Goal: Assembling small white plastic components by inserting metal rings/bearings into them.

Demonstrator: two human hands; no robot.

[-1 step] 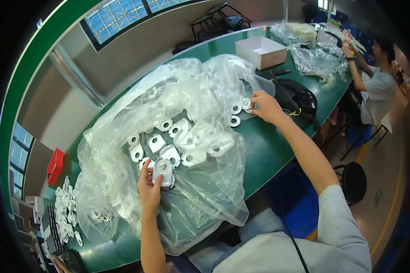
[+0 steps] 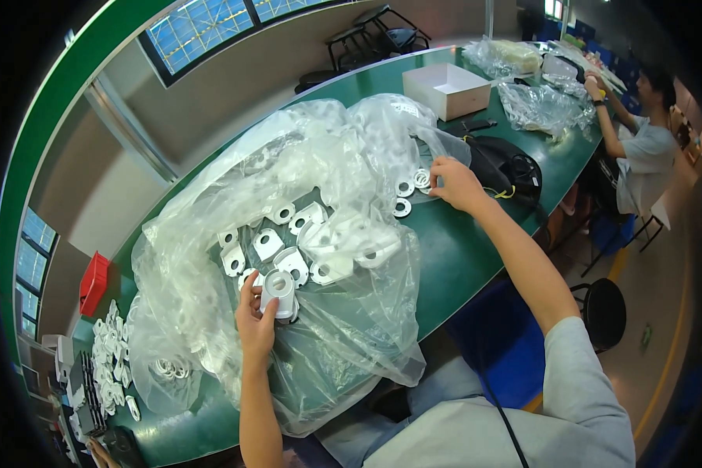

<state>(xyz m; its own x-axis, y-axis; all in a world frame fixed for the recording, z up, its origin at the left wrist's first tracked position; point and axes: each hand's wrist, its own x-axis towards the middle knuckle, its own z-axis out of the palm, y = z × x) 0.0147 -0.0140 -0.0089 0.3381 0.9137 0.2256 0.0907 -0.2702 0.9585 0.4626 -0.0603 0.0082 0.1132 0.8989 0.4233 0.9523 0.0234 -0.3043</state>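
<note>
My left hand (image 2: 256, 321) grips a white plastic bracket (image 2: 278, 287) with a rounded top and a round hole, its thumb across the lower front. Further off to the right, my right hand (image 2: 454, 184) has its fingers curled at a white ring (image 2: 422, 179); the fingertips partly hide the grip. Two more flat white rings, one of them a near ring (image 2: 401, 207), lie beside it at the mouth of a clear bag (image 2: 444, 146). Just beyond my left hand, several loose white brackets (image 2: 268, 245) rest among the folds of a large clear plastic bag (image 2: 234, 183).
A dark green table (image 2: 464, 265) carries everything. To the right are a black bag (image 2: 507, 168), a white open box (image 2: 447, 92) and crumpled plastic (image 2: 550, 108). White parts (image 2: 113, 351) and a red bin (image 2: 94, 285) are at far left. Another person (image 2: 647, 144) sits at far right.
</note>
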